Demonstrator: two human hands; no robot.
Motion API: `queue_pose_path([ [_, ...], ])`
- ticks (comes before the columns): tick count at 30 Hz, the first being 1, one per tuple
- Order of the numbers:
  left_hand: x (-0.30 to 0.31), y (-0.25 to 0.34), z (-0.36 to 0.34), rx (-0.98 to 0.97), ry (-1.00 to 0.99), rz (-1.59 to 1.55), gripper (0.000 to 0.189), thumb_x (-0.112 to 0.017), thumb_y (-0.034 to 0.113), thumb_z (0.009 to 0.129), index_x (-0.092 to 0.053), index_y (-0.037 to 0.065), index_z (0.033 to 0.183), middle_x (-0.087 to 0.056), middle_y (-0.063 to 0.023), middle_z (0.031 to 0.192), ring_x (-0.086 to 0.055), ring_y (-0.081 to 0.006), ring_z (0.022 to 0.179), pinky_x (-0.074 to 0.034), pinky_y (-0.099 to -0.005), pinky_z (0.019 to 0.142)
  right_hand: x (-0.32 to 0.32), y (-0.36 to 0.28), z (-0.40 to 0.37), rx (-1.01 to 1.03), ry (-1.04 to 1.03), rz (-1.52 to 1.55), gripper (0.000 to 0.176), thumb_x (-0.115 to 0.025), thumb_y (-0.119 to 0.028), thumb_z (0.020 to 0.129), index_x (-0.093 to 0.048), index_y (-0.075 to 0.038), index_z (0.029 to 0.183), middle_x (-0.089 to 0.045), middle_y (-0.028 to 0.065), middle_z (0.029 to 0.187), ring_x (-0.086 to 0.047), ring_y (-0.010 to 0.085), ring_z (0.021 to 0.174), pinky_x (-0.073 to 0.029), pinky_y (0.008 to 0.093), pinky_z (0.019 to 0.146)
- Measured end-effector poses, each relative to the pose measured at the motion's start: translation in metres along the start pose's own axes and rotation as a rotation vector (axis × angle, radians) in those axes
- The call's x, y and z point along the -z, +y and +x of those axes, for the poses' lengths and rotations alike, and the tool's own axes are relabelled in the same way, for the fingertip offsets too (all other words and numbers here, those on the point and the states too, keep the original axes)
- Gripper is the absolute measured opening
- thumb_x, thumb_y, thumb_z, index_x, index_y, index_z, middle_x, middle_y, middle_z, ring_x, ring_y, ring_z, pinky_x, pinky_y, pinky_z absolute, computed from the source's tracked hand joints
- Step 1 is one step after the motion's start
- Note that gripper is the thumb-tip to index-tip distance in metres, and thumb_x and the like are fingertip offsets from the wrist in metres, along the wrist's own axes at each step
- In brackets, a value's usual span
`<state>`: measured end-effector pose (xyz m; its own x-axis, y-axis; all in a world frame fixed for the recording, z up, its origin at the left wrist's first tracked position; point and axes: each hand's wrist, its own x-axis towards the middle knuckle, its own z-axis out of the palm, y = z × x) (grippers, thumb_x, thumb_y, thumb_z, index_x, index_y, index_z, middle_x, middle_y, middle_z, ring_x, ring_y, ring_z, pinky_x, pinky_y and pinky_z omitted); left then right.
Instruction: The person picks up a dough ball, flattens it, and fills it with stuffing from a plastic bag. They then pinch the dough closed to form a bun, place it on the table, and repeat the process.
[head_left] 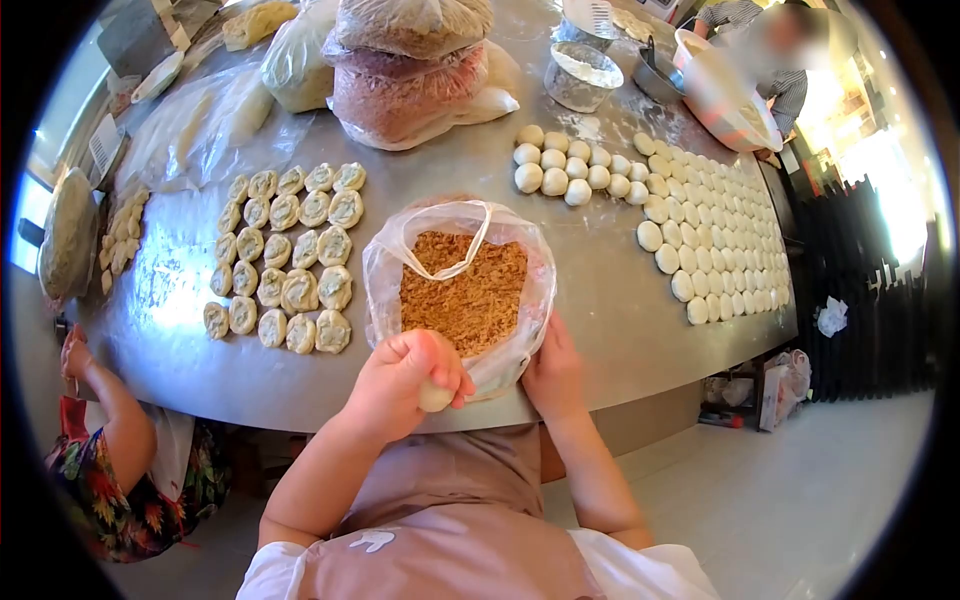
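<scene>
My left hand (412, 372) is closed around a ball of pale dough (436, 396), which shows below the fingers. It is at the near edge of a clear plastic bag (545, 265) filled with brown, crumbly filling (465, 290). On the bag's right side, my right hand (556, 370) grips the plastic; some of its fingers are hidden. The bag stands with its mouth open near the front edge of the metal table (590, 330). To the left lie rows of swirled dough pieces (285, 212). Smooth round dough pieces (715, 230) fill the right side.
Stacked bags of filling (410, 95) stand at the back beside a floury metal container (582, 78). Smaller dough balls (555, 160) sit behind the bag. Another person (785, 60) is at the far right, by a large basin (730, 100); another person's arm (110, 400) shows at left.
</scene>
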<state>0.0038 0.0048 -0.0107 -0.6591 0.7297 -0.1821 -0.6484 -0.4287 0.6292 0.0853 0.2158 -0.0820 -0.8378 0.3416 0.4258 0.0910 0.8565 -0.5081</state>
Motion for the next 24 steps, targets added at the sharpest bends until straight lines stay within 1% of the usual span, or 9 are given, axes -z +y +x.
queue_pose_path([
  [5, -0.011, 0.002, 0.008, 0.029, 0.127, -0.042, 0.06, -0.037, 0.055, 0.1, -0.035, 0.013, 0.056, -0.043, -0.0051, 0.061, -0.053, -0.0235, 0.061, -0.046, -0.0364, 0.051, 0.029, 0.006, 0.022, -0.172, -0.306, 0.289, 0.026, -0.059, -0.003, 0.088, -0.061, 0.001, 0.114, -0.062, 0.0188, 0.117, -0.06, 0.0335, 0.11, -0.051, 0.0357, 0.089],
  [7, -0.009, 0.006, 0.008, 0.006, 0.184, -0.089, 0.06, -0.037, 0.053, 0.1, -0.035, 0.012, 0.056, -0.046, -0.0067, 0.06, -0.056, -0.0245, 0.061, -0.046, -0.0368, 0.05, 0.037, 0.008, 0.025, -0.154, -0.075, 0.196, 0.023, -0.062, -0.007, 0.089, -0.062, 0.001, 0.111, -0.064, 0.0169, 0.116, -0.061, 0.0304, 0.106, -0.05, 0.0346, 0.089],
  [9, -0.007, 0.011, 0.011, -0.03, 0.243, -0.108, 0.06, -0.036, 0.056, 0.099, -0.035, 0.014, 0.056, -0.045, -0.0039, 0.062, -0.055, -0.0235, 0.064, -0.047, -0.037, 0.055, 0.054, -0.01, 0.031, -0.255, 0.121, 0.311, 0.022, -0.063, -0.009, 0.09, -0.063, 0.0, 0.109, -0.064, 0.0157, 0.115, -0.061, 0.0292, 0.103, -0.049, 0.0346, 0.088],
  [13, -0.02, 0.012, 0.022, -0.171, 0.415, -0.314, 0.059, -0.034, 0.06, 0.098, -0.038, 0.015, 0.059, -0.048, -0.0023, 0.067, -0.059, -0.0233, 0.079, -0.05, -0.0387, 0.069, 0.045, -0.073, 0.04, -0.028, -0.035, 0.482, 0.029, -0.064, -0.012, 0.091, -0.057, 0.0, 0.116, -0.064, 0.0149, 0.111, -0.061, 0.0248, 0.098, -0.05, 0.0335, 0.084],
  [14, -0.019, 0.009, 0.025, -0.229, 0.381, -0.345, 0.06, -0.033, 0.062, 0.097, -0.039, 0.014, 0.061, -0.049, -0.0029, 0.069, -0.06, -0.0253, 0.097, -0.047, -0.0398, 0.084, 0.041, -0.097, 0.045, 0.071, -0.07, 0.499, 0.032, -0.064, -0.013, 0.091, -0.054, 0.001, 0.119, -0.064, 0.015, 0.111, -0.061, 0.0243, 0.097, -0.05, 0.033, 0.083],
  [17, -0.023, 0.009, 0.016, -0.271, 0.182, -0.441, 0.064, -0.028, 0.066, 0.096, -0.058, 0.01, 0.09, -0.061, -0.0117, 0.12, -0.057, -0.0289, 0.109, -0.044, -0.0412, 0.093, 0.015, -0.126, 0.042, 0.122, -0.128, 0.555, 0.036, -0.061, -0.016, 0.094, -0.049, 0.001, 0.123, -0.063, 0.0127, 0.107, -0.061, 0.0201, 0.091, -0.05, 0.0307, 0.08],
  [20, -0.035, 0.025, 0.008, -0.237, 0.153, -0.48, 0.075, -0.029, 0.071, 0.093, -0.053, 0.008, 0.127, -0.045, -0.0125, 0.144, -0.058, -0.0265, 0.108, -0.05, -0.0393, 0.085, 0.013, -0.127, 0.044, -0.118, -0.278, 0.872, 0.036, -0.049, -0.029, 0.1, -0.048, -0.001, 0.123, -0.062, 0.008, 0.103, -0.059, 0.0148, 0.082, -0.049, 0.0265, 0.074],
  [23, -0.019, 0.023, 0.006, -0.267, 0.207, 0.063, 0.074, -0.04, 0.064, 0.094, -0.04, 0.007, 0.142, -0.04, -0.011, 0.147, -0.059, -0.0223, 0.102, -0.053, -0.0355, 0.076, 0.016, -0.128, 0.047, -0.324, -0.491, 1.157, 0.048, -0.036, -0.045, 0.103, -0.05, -0.002, 0.119, -0.06, 0.0037, 0.098, -0.053, 0.0093, 0.069, -0.044, 0.0225, 0.063],
  [24, -0.015, 0.02, 0.005, -0.257, 0.178, 0.132, 0.063, -0.045, 0.056, 0.095, -0.046, 0.006, 0.135, -0.048, -0.0101, 0.133, -0.06, -0.021, 0.101, -0.052, -0.0354, 0.079, 0.014, -0.129, 0.044, -0.365, -0.562, 1.197, 0.049, -0.035, -0.046, 0.103, -0.049, -0.002, 0.119, -0.06, 0.0032, 0.097, -0.053, 0.0093, 0.069, -0.044, 0.0227, 0.063],
])
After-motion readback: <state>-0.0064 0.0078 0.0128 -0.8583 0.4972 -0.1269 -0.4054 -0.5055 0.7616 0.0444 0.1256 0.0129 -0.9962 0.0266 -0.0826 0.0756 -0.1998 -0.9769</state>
